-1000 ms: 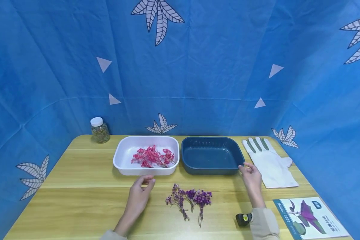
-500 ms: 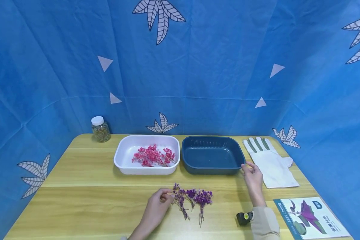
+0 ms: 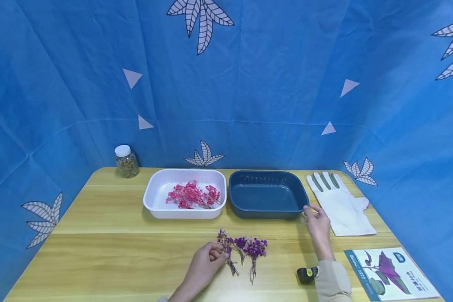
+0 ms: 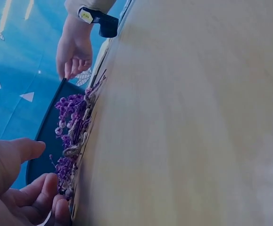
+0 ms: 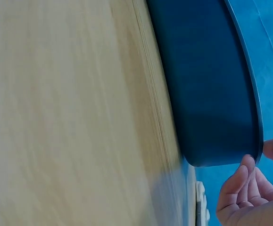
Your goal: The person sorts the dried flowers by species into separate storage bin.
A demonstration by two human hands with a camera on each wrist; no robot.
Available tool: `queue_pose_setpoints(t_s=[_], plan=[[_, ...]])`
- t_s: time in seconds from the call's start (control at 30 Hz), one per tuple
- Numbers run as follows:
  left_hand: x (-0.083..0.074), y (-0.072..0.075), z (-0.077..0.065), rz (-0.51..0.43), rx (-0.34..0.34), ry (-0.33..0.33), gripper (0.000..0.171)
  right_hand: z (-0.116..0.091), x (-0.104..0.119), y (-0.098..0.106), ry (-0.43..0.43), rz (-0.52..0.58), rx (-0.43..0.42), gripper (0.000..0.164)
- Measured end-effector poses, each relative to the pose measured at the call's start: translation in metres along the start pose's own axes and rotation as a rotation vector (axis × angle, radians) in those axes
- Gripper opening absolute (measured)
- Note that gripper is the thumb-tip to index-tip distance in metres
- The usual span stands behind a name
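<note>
Blue leaf-patterned backdrop [image 3: 230, 92], wooden table [image 3: 109, 251], left hand [image 3: 205, 263] loose at purple flowers [image 3: 255, 247], right hand [image 3: 318, 223] pinching navy tray [image 3: 266, 213]

The right hand's grip [image 5: 250, 195] pinches a dark blue tray [image 5: 209, 84] by the rim at one corner, between thumb and fingertips, while the pale wooden tabletop [image 5: 65, 113] fills the left, blue cloth [image 5: 272, 52] forms the background, and a partly hidden white object [image 5: 201, 192] shows near the lower edge.

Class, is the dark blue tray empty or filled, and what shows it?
Empty: the dark blue tray shows a bare floor in the head view; the pink flowers lie in the white tray.
</note>
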State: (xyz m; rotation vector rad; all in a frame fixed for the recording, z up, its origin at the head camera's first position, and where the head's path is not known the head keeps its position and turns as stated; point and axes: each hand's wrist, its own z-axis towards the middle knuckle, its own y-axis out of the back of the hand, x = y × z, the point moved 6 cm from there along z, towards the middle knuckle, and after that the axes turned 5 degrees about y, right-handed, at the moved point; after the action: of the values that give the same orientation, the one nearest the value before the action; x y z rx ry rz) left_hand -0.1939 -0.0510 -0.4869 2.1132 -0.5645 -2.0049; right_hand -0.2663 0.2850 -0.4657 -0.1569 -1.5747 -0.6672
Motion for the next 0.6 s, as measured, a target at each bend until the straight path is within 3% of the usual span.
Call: queue_pose_setpoints(t_s=[0.3, 0.6], plan=[[-0.0014, -0.0038, 0.0019, 0.195, -0.046, -0.006, 0.040, -0.0003, -0.0006, -0.0002, -0.004, 0.004, 0.004, 0.046], [-0.0049, -0.0034, 0.0010, 0.301, -0.073, 0.038, 0.051, -0.0008, -0.0012, -0.0004, -0.005, 0.003, 0.006, 0.047]])
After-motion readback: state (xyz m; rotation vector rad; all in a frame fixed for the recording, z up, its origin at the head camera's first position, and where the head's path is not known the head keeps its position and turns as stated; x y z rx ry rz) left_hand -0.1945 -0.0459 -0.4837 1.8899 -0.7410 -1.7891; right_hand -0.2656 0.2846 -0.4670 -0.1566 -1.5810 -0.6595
